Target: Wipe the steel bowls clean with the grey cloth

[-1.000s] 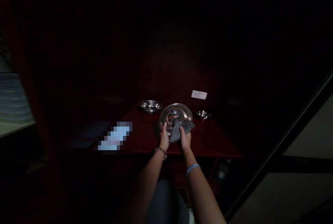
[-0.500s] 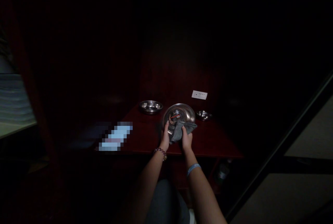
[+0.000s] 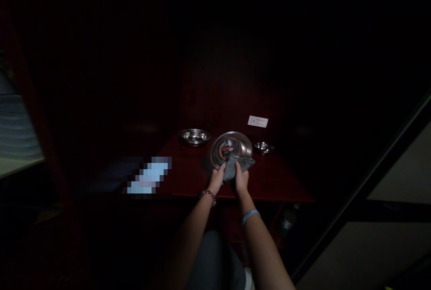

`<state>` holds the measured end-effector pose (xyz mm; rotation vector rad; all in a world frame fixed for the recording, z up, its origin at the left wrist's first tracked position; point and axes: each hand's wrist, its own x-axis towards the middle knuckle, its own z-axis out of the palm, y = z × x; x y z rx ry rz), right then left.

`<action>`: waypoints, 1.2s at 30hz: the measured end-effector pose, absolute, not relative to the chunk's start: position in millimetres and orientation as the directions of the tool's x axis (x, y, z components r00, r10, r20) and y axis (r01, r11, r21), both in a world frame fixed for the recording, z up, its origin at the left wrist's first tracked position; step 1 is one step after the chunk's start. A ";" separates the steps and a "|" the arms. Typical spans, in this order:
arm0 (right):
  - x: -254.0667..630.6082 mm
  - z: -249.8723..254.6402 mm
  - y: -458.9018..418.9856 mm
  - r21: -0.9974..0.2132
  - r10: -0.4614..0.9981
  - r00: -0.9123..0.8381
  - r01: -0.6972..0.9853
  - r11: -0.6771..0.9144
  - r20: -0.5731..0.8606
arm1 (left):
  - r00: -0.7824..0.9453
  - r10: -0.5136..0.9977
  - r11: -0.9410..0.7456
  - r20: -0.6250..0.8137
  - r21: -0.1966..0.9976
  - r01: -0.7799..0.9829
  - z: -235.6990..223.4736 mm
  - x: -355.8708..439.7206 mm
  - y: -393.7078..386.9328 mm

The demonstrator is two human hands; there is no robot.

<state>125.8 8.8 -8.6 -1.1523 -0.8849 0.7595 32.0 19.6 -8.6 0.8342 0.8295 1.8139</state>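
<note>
A round stainless steel basin point(image 3: 247, 146) is tilted up in front of me, its underside with a dark and orange label facing me. My left hand point(image 3: 217, 179) is closed on its near left rim, thumb on top, beside a grey cloth point(image 3: 232, 169). With my right hand point(image 3: 241, 177) I pinch the cloth against the near right rim, thumb over the fabric. The fingers beneath the basin are hidden. A shallow steel bowl point(image 3: 194, 137) rests behind to the left, and a smaller steel bowl point(image 3: 263, 148) sits to the right.
All this is over a dark red wooden shelf point(image 3: 188, 177) in dim light. A white socket plate point(image 3: 257, 121) is on the back wall. A pixelated bright patch point(image 3: 150, 177) lies at the left. Below right stands a bottle point(image 3: 288, 220). Stacked plates point(image 3: 15, 128) stand far left.
My left hand has drawn back from the label to the basin's near rim, its thumb now at the cloth's edge. My right hand stays on the cloth.
</note>
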 end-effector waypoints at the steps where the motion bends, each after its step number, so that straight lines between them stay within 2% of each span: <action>1: 125.8 -8.6 8.6 -0.970 0.870 0.452 -0.045 0.240 0.194 | -0.338 0.923 -0.334 0.183 0.817 -0.471 -8.6 32.3 20.2; 11: 123.9 -6.3 6.2 -0.976 0.873 0.446 0.000 0.218 0.195 | -0.545 0.835 -0.341 0.073 0.846 -0.410 -4.0 26.1 16.1; 14: 123.8 -4.5 4.5 -0.976 0.865 0.464 0.004 0.216 0.193 | -0.496 0.860 -0.351 0.120 0.844 -0.406 0.7 24.9 8.2; 19: 123.7 -3.0 2.6 -0.968 0.858 0.470 -0.029 0.250 0.208 | -0.380 0.919 -0.281 0.103 0.848 -0.449 1.9 25.1 1.5; 24: 124.0 -2.7 1.7 -0.966 0.854 0.476 -0.033 0.257 0.211 | -0.308 0.918 -0.375 0.249 0.795 -0.477 -3.3 28.8 9.8; 28: 124.8 -4.0 2.8 -0.968 0.864 0.459 -0.026 0.248 0.209 | -0.314 0.904 -0.409 0.290 0.804 -0.432 -13.4 30.2 22.3; 36: 125.6 -5.8 4.7 -0.972 0.859 0.463 0.024 0.234 0.218 | -0.347 0.898 -0.398 0.272 0.839 -0.372 -20.3 29.1 29.7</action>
